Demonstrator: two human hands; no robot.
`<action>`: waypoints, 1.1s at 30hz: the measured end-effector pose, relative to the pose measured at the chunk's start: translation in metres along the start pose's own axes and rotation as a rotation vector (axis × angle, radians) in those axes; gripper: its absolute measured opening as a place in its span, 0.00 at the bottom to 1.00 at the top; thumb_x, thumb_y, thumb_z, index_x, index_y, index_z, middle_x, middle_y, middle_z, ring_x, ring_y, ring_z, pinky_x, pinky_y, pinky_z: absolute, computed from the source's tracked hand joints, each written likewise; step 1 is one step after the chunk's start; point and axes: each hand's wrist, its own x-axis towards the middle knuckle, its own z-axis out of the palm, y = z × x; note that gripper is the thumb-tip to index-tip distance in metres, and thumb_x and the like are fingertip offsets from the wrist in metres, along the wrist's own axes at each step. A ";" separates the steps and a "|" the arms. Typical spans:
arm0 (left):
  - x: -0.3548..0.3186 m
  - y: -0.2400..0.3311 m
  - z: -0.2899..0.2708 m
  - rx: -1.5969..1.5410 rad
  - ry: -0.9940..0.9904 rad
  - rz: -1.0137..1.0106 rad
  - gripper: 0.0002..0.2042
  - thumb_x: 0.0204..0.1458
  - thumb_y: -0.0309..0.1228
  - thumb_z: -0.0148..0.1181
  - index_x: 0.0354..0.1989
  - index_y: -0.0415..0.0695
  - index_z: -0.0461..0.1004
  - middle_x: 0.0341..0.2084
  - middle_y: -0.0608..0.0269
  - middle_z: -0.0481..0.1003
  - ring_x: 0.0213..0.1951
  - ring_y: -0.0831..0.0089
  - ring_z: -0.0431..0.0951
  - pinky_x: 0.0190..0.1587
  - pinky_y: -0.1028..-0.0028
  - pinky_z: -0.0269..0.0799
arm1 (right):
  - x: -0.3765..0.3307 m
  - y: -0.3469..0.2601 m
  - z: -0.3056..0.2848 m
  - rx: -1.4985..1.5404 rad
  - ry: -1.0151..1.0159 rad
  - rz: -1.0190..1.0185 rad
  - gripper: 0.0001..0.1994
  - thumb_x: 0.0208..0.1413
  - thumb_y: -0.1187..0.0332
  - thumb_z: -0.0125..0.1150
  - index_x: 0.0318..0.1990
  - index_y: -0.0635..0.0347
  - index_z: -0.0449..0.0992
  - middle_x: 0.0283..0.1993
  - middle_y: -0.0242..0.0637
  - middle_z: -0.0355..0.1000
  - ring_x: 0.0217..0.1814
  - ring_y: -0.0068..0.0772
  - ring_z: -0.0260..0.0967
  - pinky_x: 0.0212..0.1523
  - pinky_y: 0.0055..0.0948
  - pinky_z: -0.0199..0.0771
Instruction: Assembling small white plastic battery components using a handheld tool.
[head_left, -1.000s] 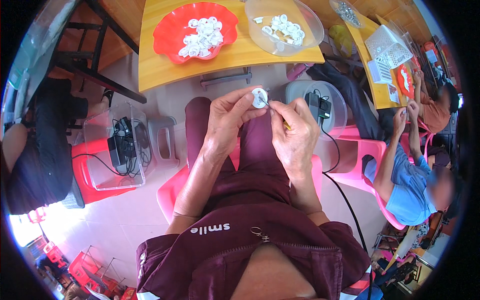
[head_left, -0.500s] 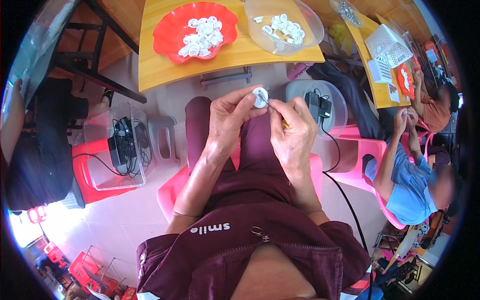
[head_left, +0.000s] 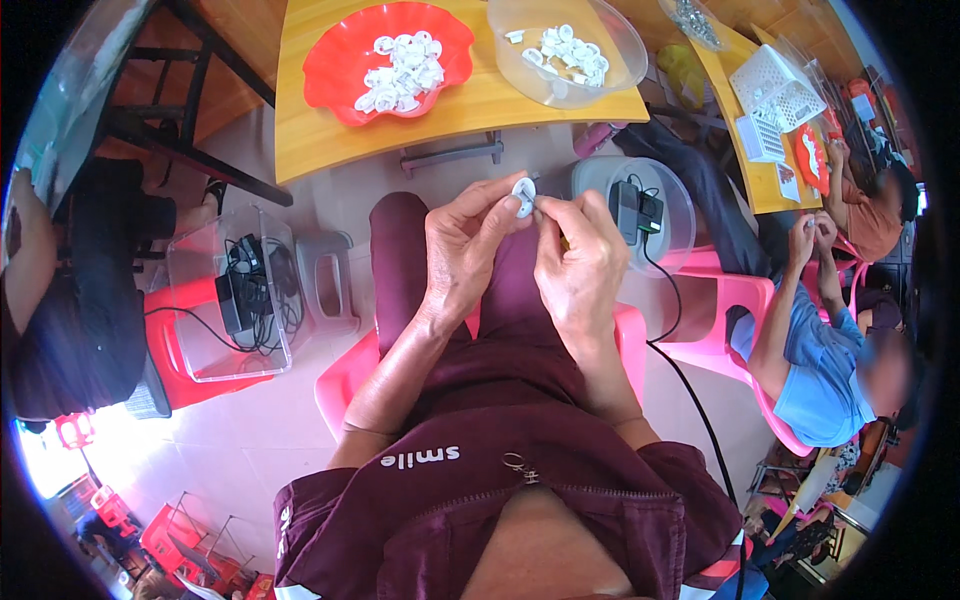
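Between the thumb and fingers of my left hand point(head_left: 465, 235), a small round white plastic part point(head_left: 523, 196) is held up above my lap. My right hand point(head_left: 580, 250) is closed in a pinch right beside it, its fingertips at the part's edge. A bit of yellow point(head_left: 565, 243) shows inside the right grip, like the handle of a slim tool; most of it is hidden by the fingers. Something thin and dark crosses the face of the white part, too small to make out.
A wooden table point(head_left: 350, 158) ahead carries a red scalloped bowl point(head_left: 325, 75) and a clear tub point(head_left: 625, 75), both with white parts. Clear bins with black adapters stand left point(head_left: 190, 330) and right point(head_left: 680, 215). A co-worker in blue point(head_left: 810, 370) sits at right; a black cable point(head_left: 700, 400) runs beside me.
The white part has turned in my left fingers and now faces more sideways. My right hand has shifted slightly left, and less of the yellow shows.
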 end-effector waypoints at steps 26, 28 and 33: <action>0.209 -0.021 0.042 0.930 0.011 0.414 0.15 0.45 0.36 0.62 0.40 0.40 0.78 0.39 0.45 0.75 0.44 0.52 0.75 0.49 0.62 0.68 | -0.088 0.136 0.113 -0.255 -0.140 -0.026 0.08 0.51 0.75 0.54 0.40 0.60 0.71 0.32 0.43 0.63 0.30 0.45 0.70 0.28 0.40 0.72; 0.211 -0.017 0.023 0.882 0.058 0.502 0.14 0.46 0.35 0.62 0.38 0.40 0.78 0.36 0.45 0.75 0.41 0.54 0.75 0.47 0.62 0.70 | -0.088 0.139 0.113 -0.252 -0.121 -0.026 0.08 0.51 0.75 0.54 0.39 0.60 0.70 0.32 0.43 0.63 0.30 0.46 0.69 0.27 0.40 0.72; 0.229 0.004 -0.082 1.068 0.302 0.474 0.09 0.45 0.31 0.60 0.32 0.41 0.79 0.31 0.50 0.78 0.35 0.55 0.78 0.40 0.64 0.73 | -0.081 0.136 0.116 -0.182 -0.143 0.002 0.08 0.51 0.77 0.53 0.39 0.60 0.70 0.33 0.45 0.64 0.30 0.50 0.69 0.29 0.42 0.71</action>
